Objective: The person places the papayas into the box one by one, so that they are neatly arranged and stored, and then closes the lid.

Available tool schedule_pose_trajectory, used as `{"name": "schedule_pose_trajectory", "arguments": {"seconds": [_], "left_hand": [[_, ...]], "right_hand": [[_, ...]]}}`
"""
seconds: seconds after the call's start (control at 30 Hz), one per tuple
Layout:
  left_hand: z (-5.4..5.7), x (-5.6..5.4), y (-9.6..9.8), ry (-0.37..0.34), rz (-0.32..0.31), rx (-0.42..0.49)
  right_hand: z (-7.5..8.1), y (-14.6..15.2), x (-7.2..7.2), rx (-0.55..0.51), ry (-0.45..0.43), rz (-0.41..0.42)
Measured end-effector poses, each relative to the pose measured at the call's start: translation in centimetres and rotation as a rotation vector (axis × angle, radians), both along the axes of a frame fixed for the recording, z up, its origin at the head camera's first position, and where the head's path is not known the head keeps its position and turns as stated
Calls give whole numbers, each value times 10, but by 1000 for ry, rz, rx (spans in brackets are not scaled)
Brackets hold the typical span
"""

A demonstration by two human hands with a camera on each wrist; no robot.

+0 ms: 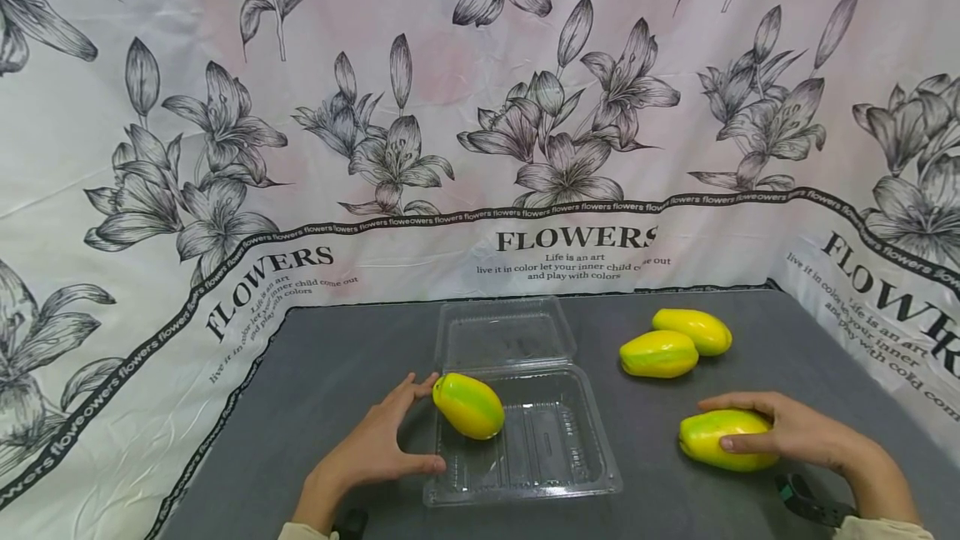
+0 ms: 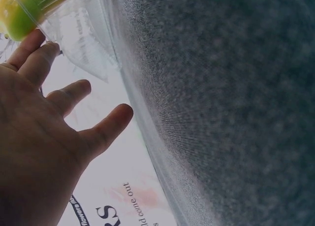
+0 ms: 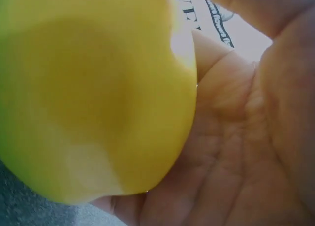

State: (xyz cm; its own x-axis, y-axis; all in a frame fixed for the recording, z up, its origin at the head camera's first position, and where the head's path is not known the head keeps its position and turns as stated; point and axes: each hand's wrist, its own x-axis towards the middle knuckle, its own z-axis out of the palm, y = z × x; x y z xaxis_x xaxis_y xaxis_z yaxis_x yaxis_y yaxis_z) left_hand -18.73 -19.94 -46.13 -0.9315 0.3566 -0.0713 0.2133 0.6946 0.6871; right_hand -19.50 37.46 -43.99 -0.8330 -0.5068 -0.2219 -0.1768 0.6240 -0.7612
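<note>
Before me, the grey bench (image 1: 352,365) carries an open clear plastic box (image 1: 525,493) and, to its right, two adjacent yellow-green fruits (image 1: 658,354), plus another fruit (image 1: 708,438) in my right grip (image 1: 798,432).

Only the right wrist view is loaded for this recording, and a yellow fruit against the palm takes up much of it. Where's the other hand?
Observer: The left hand is at the left side of an open clear container.
Operator: Anything in that container?
Observer: One yellow-green fruit, by its left side in the head view.
Operator: Any fruit besides that one and the one in my view?
Observer: Yes, two more fruits lie on the grey table, farther out than the right hand.
</note>
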Motion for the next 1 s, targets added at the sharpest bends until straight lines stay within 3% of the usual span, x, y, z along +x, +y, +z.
{"name": "schedule_pose_trajectory", "arguments": {"seconds": [0.43, 1.0], "left_hand": [[0, 1, 1, 11, 1, 6], [0, 0, 1, 21, -14, 17]], "right_hand": [[7, -19, 6, -30, 140, -12], [24, -76, 1, -144, 278, -56]]}}
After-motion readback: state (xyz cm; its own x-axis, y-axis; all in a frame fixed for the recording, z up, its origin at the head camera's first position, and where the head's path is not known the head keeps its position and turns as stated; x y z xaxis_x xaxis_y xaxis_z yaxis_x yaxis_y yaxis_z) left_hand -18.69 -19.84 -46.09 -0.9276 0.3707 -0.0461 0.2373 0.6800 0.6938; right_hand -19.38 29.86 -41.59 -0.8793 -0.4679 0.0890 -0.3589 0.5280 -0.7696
